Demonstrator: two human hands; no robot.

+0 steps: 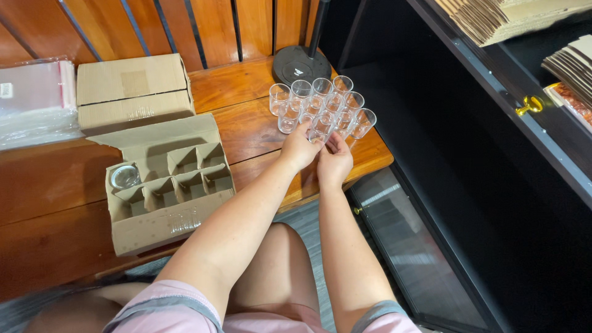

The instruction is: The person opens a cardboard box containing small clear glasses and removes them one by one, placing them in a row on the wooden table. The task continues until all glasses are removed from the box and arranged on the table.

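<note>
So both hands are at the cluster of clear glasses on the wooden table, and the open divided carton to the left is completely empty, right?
Not quite. The head view shows the open divided carton is not empty: one clear glass sits in its far left compartment. The rest holds: the left hand and right hand are both at the cluster of clear glasses on the wooden table.

A packing workroom; stacked flat cartons (493,18) on dark shelving (493,86); boxes on a wooden bench (246,123).

Cluster of clear glasses (320,106) on wooden surface (246,126); left hand (300,150) and right hand (335,161) grip nearest glass (320,127). Divided carton (165,182) alongside (one glass (125,176) inside).
</note>
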